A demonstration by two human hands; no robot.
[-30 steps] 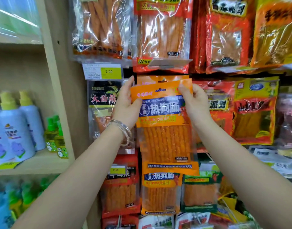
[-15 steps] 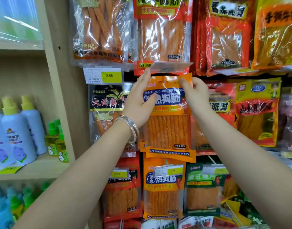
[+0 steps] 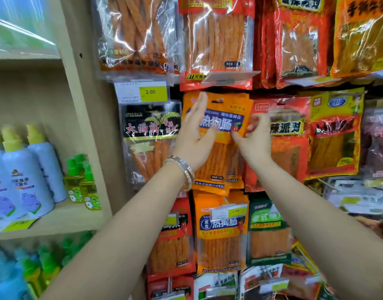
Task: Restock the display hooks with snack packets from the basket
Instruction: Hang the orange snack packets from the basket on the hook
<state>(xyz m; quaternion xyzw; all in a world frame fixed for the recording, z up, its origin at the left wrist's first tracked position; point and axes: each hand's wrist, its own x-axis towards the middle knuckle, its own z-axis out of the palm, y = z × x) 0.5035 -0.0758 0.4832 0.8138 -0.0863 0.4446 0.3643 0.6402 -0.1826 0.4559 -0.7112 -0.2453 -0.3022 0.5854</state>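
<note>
While my left hand (image 3: 195, 137) lies flat, fingers straight and together, on the orange packet (image 3: 224, 118) hanging in the middle row, my right hand (image 3: 254, 139) curls at its right edge (too blurred to tell whether it pinches), so hanging looks nearly done; next, a gentle release.

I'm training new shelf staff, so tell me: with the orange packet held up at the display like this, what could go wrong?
The flat left hand only presses the orange plastic snack packet; whether it hangs securely cannot be seen, so it may drop on release. The right hand, pinching its edge, sits close to the red foil packet and could snag it.
</note>
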